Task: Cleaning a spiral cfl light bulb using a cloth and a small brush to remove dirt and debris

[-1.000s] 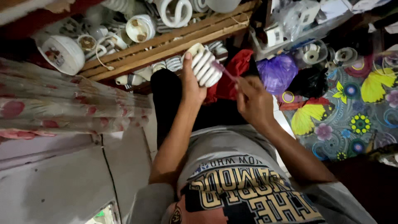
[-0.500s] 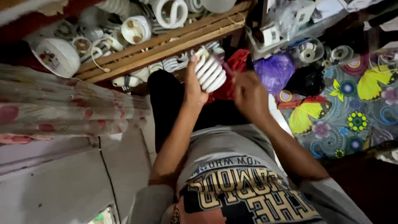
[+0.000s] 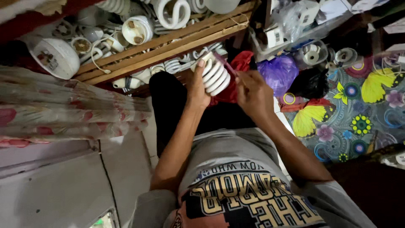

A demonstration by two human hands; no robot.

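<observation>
My left hand (image 3: 197, 86) grips a white spiral lamp bulb (image 3: 216, 75) and holds it up in front of my chest. My right hand (image 3: 252, 90) is closed on a thin pinkish tool (image 3: 224, 63) whose tip touches the top of the bulb. Both forearms reach up from my grey printed shirt (image 3: 236, 185).
A wooden crate (image 3: 168, 44) full of white spiral bulbs and lamp bases lies ahead. A purple plastic bag (image 3: 279, 72) and a red cloth (image 3: 236, 71) sit beside it. A butterfly-patterned mat (image 3: 354, 105) covers the floor at right. Floral fabric (image 3: 63, 114) hangs at left.
My right hand has moved left, closer to the bulb, bringing the thin tool onto its top. The left hand has kept its hold on the bulb.
</observation>
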